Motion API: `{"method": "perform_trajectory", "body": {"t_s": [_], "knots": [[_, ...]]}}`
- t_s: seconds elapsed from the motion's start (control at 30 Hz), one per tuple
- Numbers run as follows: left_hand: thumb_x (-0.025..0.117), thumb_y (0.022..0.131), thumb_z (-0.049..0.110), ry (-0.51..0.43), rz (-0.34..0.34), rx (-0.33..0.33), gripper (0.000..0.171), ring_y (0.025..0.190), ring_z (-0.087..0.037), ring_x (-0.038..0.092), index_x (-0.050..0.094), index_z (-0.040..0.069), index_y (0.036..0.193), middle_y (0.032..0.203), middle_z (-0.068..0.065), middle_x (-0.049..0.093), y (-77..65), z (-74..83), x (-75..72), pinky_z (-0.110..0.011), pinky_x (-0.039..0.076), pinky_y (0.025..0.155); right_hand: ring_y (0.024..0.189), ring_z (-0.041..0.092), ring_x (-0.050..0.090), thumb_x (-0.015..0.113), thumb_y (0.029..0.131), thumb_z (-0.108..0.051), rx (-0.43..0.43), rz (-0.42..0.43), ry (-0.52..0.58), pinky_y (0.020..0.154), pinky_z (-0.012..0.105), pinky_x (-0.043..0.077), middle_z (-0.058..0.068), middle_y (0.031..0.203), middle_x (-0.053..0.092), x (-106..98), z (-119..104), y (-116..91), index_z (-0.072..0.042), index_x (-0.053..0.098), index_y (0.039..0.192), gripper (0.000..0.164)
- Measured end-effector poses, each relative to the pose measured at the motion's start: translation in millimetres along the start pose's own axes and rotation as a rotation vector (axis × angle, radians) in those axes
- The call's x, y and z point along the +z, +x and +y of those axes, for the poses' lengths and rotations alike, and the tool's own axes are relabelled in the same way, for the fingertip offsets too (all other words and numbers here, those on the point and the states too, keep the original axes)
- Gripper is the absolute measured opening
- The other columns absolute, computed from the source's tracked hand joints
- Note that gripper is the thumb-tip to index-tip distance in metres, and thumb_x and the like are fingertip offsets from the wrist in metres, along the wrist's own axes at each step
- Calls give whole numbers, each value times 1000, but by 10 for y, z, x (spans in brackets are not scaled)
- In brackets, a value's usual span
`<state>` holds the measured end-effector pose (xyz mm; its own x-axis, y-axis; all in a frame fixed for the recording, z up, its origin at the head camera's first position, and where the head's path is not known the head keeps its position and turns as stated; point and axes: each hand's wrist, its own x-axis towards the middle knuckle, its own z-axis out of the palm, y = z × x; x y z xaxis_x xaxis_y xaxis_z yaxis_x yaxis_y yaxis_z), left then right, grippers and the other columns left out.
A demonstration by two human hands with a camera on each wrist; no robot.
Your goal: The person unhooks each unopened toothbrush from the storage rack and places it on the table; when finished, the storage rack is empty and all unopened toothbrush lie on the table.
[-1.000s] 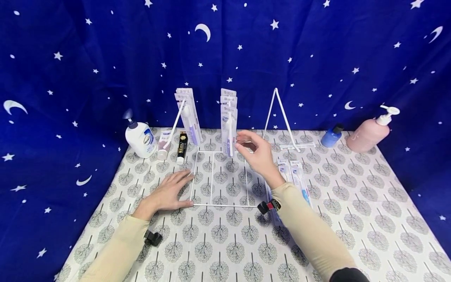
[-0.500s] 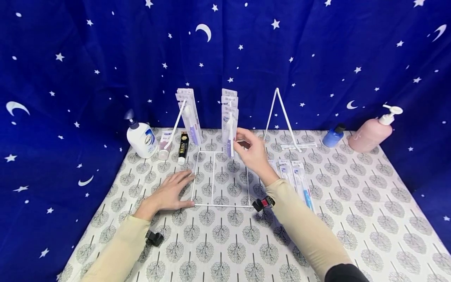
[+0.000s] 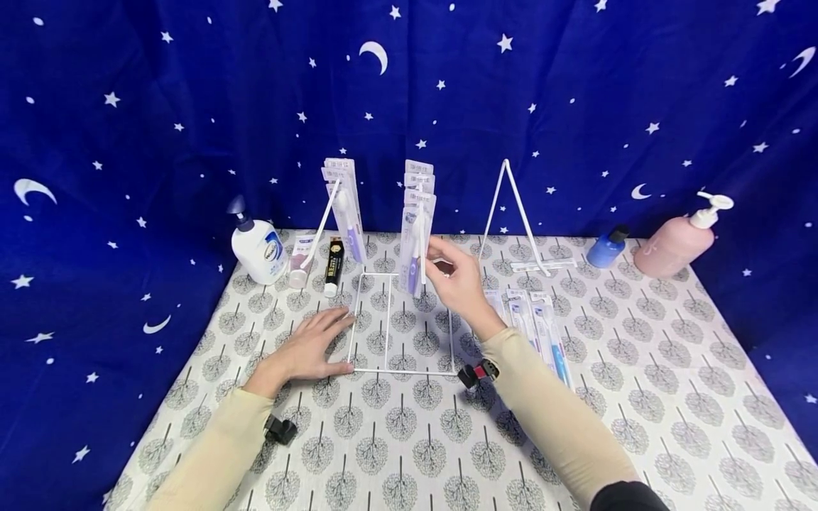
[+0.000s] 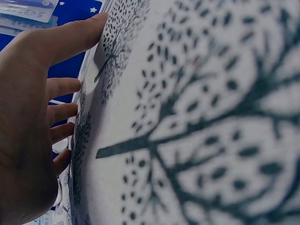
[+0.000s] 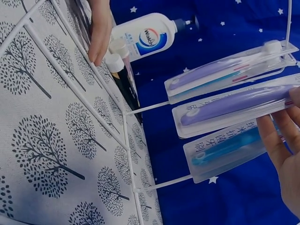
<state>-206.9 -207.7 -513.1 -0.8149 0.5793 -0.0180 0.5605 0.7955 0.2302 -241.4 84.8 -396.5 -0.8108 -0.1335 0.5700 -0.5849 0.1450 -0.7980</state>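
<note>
Packaged toothbrushes hang in two rows on a white wire rack (image 3: pixel 404 371). In the middle row, my right hand (image 3: pixel 456 278) pinches the front packaged toothbrush (image 5: pixel 234 107), which has a purple handle, near its lower part in the head view. Its fingertips (image 5: pixel 268 129) lie against the pack's edge in the right wrist view. Behind it hangs a pack with a blue toothbrush (image 5: pixel 229 146). The left row of toothbrush packs (image 3: pixel 345 206) hangs beside it. My left hand (image 3: pixel 307 348) rests spread on the tablecloth, fingertips right at the rack's left base wire.
Loose toothbrush packs (image 3: pixel 551 337) lie right of the rack, partly under the right forearm. A white pump bottle (image 3: pixel 258 252), a pale tube (image 3: pixel 300 262) and a black tube (image 3: pixel 333 266) stand left. A blue bottle (image 3: pixel 606 248) and a pink pump bottle (image 3: pixel 674 245) stand back right.
My right hand has moved slightly left and closed on the front middle pack. That pack's lower end now hangs a little nearer me. My left hand has stayed put.
</note>
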Motion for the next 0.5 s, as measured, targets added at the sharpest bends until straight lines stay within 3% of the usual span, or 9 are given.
{"method": "perform_trajectory", "body": {"t_s": [0.23,0.5], "knots": [[54,72,71,8,-2,7,93,138,-30,18,25,20,145,153,-7,17,0,5,-8,-57,18,109,79,32,64,59,79,11,11,5,-7,75,35,57,24,86,65,-32,-3,-76,7,59,114,35],[55,72,69,5,0,-2,92,138,-30,18,26,20,144,153,-6,17,1,2,-4,-57,18,109,77,16,62,59,78,13,12,-10,-15,74,40,56,24,84,63,-52,-108,-137,10,57,114,36]]}}
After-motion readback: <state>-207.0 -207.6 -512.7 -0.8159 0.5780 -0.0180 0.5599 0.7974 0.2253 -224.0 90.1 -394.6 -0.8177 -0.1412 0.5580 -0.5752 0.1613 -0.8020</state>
